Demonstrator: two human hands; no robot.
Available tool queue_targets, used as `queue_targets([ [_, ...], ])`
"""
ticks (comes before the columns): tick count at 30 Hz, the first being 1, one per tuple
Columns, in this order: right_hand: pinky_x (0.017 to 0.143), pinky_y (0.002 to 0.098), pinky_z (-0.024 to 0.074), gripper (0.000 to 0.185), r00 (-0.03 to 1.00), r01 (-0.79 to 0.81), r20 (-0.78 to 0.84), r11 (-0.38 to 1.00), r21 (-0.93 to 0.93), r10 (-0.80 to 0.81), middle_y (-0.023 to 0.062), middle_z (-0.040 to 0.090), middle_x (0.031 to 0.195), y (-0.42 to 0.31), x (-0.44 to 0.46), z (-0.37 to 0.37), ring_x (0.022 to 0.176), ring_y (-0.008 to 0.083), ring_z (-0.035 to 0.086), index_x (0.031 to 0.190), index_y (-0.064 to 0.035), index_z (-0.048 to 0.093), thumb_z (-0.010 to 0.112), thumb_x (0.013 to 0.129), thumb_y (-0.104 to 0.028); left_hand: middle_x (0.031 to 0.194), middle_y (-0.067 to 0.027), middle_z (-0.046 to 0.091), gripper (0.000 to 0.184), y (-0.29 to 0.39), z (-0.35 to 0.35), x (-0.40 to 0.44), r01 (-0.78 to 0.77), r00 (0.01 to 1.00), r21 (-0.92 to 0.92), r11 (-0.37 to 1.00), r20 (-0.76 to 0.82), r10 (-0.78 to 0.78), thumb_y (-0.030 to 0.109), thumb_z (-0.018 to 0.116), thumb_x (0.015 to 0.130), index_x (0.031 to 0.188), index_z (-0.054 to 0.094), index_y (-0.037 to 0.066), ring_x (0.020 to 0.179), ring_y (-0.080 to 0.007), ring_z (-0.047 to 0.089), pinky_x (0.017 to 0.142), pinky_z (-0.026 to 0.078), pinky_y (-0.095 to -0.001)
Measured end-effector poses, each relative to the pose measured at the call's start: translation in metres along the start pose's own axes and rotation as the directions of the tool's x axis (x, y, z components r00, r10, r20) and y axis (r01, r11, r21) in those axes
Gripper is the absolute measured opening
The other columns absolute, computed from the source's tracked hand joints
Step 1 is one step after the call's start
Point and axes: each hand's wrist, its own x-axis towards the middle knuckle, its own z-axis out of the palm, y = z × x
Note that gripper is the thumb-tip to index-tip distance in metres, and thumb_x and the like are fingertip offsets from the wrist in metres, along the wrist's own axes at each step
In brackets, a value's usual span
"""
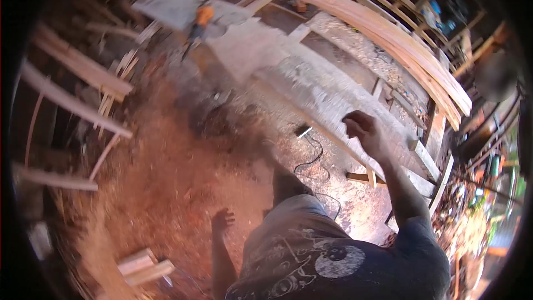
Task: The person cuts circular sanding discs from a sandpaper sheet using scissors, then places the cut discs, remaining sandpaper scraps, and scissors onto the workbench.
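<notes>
1. Floor [166,172]: reddish, littered with debris, spread ahead and to the left of the person. A dark shadowed patch at its centre obscures detail; the lower end of the forward leg [290,182] blurs into it.
2. Worktop [327,91]: pale and plank-like, ahead and to the right. Its long axis runs diagonally, from the far left down to the near right. The right hand is the nearer of the two by a clear margin; the worktop extends away from it to the far left and also back towards the person's right side.
3. Long boards [355,15]: lying beyond the worktop, roughly along its length, well apart from both hands. Their far-left ends run into the dark lens border.
4. Right hand [363,130]: seen against the worktop near its close edge, fingers loosely curled, nothing visible in the grip. Contact with the surface cannot be determined.
5. Left hand [223,219]: low over the floor, well apart from the worktop, fingers parted, grip without a load.
6. Orange-bodied tool [204,15]: at the worktop's far-left end, out of reach of either grip. It appears to be a power tool, though blur prevents confirmation.
7. Short wood pieces [151,273]: on the floor, lower left, beyond the left hand.
8. Silver-coloured piece [304,131]: by the worktop's near edge, a dark cord beside it; identity not established.
</notes>
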Motion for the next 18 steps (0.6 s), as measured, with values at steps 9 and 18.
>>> queue_targets([
  [9, 0.069, 0.0365, 0.0542, 0.017, 0.988, 0.142, 0.09, 0.976, -0.164, -0.128, 0.0162, 0.071, 0.086, 0.017, 0.13, 0.037, 0.078, 0.0273, 0.07, 0.099, 0.0025, 0.069, 0.063, 0.094, -0.013, 0.109, -0.0176, 0.07, 0.052, 0.252, 0.16, 0.037, -0.061, 0.996, 0.286, 0.956, 0.073, 0.041, 0.042, 0.056, 0.101, 0.13, 0.055, -0.001, 0.082, -0.0241, 0.069, 0.07, 0.058, -0.0344],
  [18, 0.065, 0.039, 0.0539, 0.01, 0.995, 0.097, 0.042, 0.992, -0.085, -0.094, 0.0154, 0.068, 0.084, 0.025, 0.198, 0.051, 0.075, 0.0309, 0.068, 0.093, 0.0014, 0.068, 0.064, 0.088, -0.006, 0.116, -0.0134, 0.062, 0.049, 0.423, 0.308, 0.069, -0.134, 0.978, 0.221, 0.966, 0.186, 0.093, 0.044, 0.052, 0.103, 0.13, 0.051, 0.003, 0.099, -0.0226, 0.063, 0.081, 0.055, -0.0398],
])
